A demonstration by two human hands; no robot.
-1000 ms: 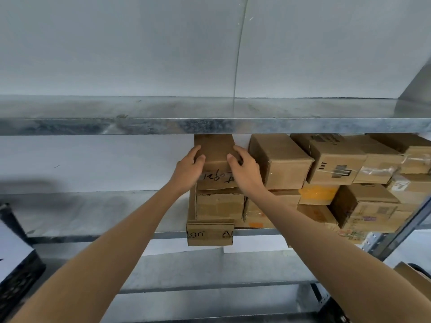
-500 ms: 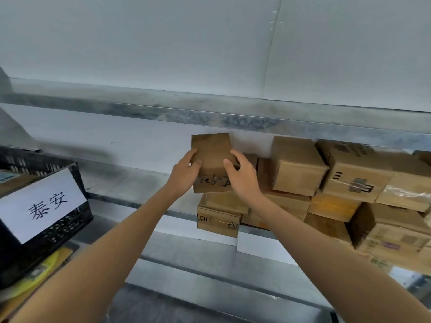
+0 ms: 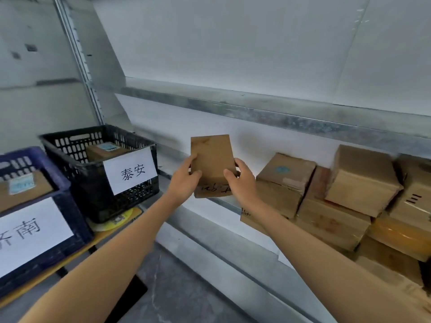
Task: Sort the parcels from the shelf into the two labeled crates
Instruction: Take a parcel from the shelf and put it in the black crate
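The small brown cardboard parcel [image 3: 212, 159] hangs mid-frame, off the grey metal shelf [image 3: 170, 166], with the fingers of the left hand [image 3: 184, 180] and right hand [image 3: 242, 183] clamped on its side edges and the handwriting facing the camera (likely to read the destination). At left, a black plastic crate [image 3: 130, 199] and a blue plastic crate [image 3: 77, 220] each show one parcel inside; roughly eight cardboard boxes [image 3: 363, 180] are stacked at right.

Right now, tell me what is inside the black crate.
One cardboard parcel with a blue label lies inside the black crate. Its white sign and wall hide anything lower.
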